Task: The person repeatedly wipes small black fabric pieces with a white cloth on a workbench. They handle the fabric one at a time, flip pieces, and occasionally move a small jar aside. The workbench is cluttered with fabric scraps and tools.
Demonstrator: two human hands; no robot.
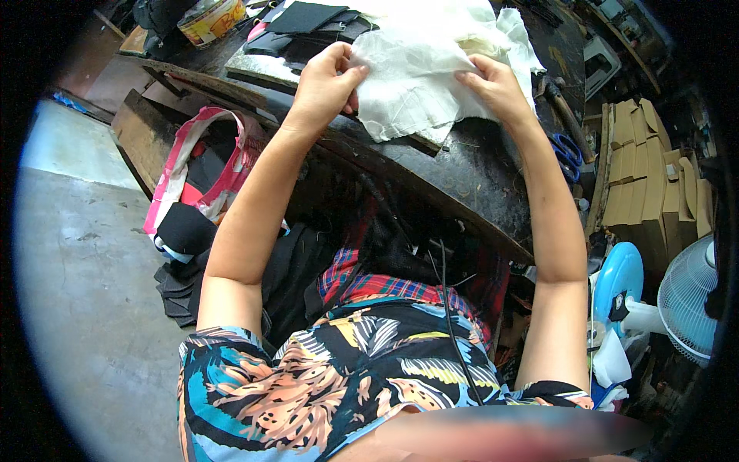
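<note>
A piece of thin white fabric (pixel 412 85) is stretched between my two hands above the dark worktable. My left hand (pixel 329 81) pinches its left edge between thumb and fingers. At the opposite edge my right hand (pixel 496 88) grips the cloth, thumb on top. The fabric's near edge hangs loose and uneven over a board lying on the table. Behind it lies more white cloth (pixel 516 38), bunched up. Beyond my left hand is a stack of black fabric pieces (pixel 306 18).
Blue-handled scissors (pixel 567 156) lie at the table's right side. A pink and white bag (pixel 171 189) holding dark pieces stands left, below the table edge. Folded brown cardboard (pixel 643 173) is stacked at right, near a blue and white fan (pixel 685 296). A yellow tub (pixel 213 21) sits at the far left.
</note>
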